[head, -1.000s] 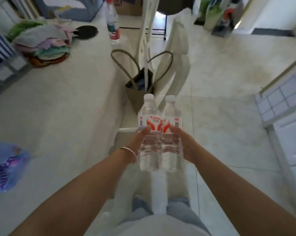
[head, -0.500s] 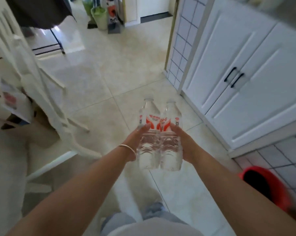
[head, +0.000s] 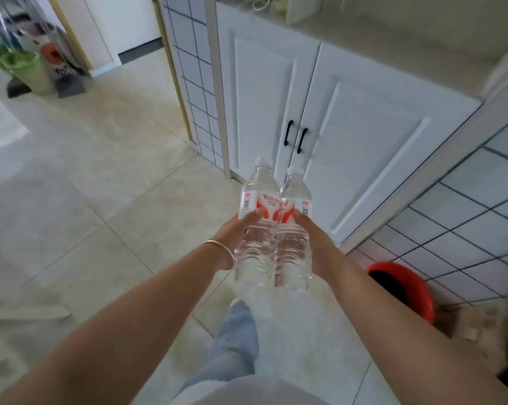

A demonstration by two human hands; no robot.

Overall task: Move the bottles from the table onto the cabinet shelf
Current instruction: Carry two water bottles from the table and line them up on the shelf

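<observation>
Bottles are carried as a pair, upright and touching along their sides: the left bottle [head: 257, 223] and the right bottle [head: 295, 229], both clear with white caps and red-and-white labels. The left hand [head: 235, 232] presses the outer side of the left bottle and the right hand [head: 314, 238] presses the outer side of the right bottle, fingers curled round the ribbed lower bodies. Holding them squeezed together in this way likely lets the two travel as one stable unit. The pair hangs over the tiled floor [head: 100, 176], near the white cabinet [head: 363, 135], whose two doors with black handles [head: 296, 135] are closed. No shelf is visible; judged from this, a door must be opened, which requires freeing one hand. A red bucket [head: 404, 287] stands at right, beside the tiled wall.
</observation>
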